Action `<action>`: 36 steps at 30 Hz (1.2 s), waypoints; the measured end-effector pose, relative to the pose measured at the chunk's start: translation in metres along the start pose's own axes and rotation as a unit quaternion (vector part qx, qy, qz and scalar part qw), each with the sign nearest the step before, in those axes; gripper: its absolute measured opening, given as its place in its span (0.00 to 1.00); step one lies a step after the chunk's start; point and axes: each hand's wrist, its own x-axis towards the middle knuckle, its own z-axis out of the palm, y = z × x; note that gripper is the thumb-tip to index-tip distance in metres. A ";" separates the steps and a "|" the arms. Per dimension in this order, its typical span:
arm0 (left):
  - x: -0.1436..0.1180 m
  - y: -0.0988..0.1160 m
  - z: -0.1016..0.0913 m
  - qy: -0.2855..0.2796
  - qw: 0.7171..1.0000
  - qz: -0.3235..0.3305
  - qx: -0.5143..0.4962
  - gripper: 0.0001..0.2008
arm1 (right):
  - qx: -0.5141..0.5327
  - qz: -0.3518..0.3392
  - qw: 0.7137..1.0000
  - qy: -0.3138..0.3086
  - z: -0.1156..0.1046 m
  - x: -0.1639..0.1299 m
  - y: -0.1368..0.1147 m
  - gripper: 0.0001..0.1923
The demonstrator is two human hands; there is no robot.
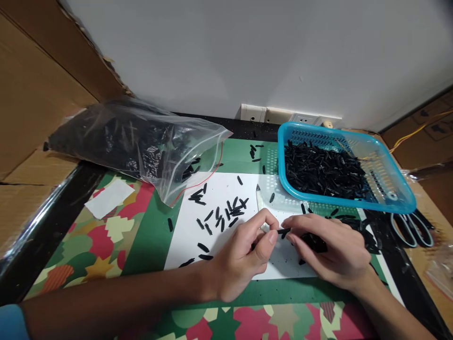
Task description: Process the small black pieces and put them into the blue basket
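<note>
The left hand (pixel 244 255) grips a white tool (pixel 261 208); the right hand (pixel 329 250) pinches a black piece (pixel 284 231) over the white sheet (pixel 219 236). Loose pieces (pixel 221 215) lie left, a blue basket (pixel 396 189) behind. The bag (pixel 141 141) blurs its contents; scissors (pixel 412 229) sit half hidden.

Black pieces (pixel 226 213) looked matt, like rubber or plastic. Sheet (pixel 219 236) under them was plain white paper, matt. Basket (pixel 392 189) was glossy blue perforated plastic; bag (pixel 141 141) clear, crinkled, shiny film. Mat (pixel 106 236) smooth, slight sheen. Side boxes (pixel 31 94) rough brown cardboard
</note>
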 end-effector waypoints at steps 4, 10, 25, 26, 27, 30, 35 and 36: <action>0.002 -0.001 0.000 0.001 1.000 -0.005 -0.020 0.15 | -0.005 -0.008 1.000 0.005 0.000 0.000 0.002 0.08; 0.004 0.000 0.001 -0.012 0.998 -0.007 -0.057 0.15 | -0.013 -0.023 1.000 0.003 0.002 -0.001 0.002 0.06; 0.006 0.002 0.003 0.000 0.999 0.023 -0.045 0.16 | 0.035 -0.011 0.999 0.031 0.004 0.002 0.000 0.07; 0.006 0.002 0.004 0.004 0.999 0.022 -0.045 0.16 | 0.029 -0.015 0.999 0.036 0.004 0.002 0.000 0.07; 0.007 0.003 0.004 0.008 0.999 0.020 -0.044 0.16 | 0.021 -0.020 0.999 0.043 0.005 0.002 0.000 0.08; 0.008 0.003 0.004 0.014 0.999 0.018 -0.040 0.17 | -0.001 -0.035 0.998 0.058 0.006 0.003 -0.001 0.09; 0.009 0.003 0.003 0.024 0.998 0.029 -0.046 0.17 | -0.022 -0.050 0.997 0.057 0.006 0.005 -0.002 0.08; 0.009 0.003 0.003 0.027 0.998 0.031 -0.047 0.17 | -0.029 -0.052 0.997 0.057 0.007 0.005 -0.001 0.08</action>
